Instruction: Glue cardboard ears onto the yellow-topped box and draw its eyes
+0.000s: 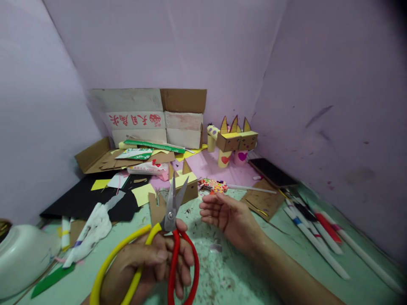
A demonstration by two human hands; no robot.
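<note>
My left hand (146, 262) grips a pair of scissors (171, 214) with one yellow and one red handle loop. The blades point up and stand slightly apart. Beside it, my right hand (227, 218) is held above the table with fingers stretched out and nothing in it. Just behind the scissor blades sits a small cardboard box (190, 188) with pointed ears, partly hidden by them. A wrapped lollipop with a colourful wrapper (213, 185) and white stick lies beyond my right fingertips.
Two eared cardboard box figures (229, 143) stand on tubes at the back. A dark phone (272, 172) lies near the right wall, with several markers (318, 239) in front. An unfolded carton (136, 116) leans behind paper scraps. At left are black card (85, 197) and a white bowl (28, 254).
</note>
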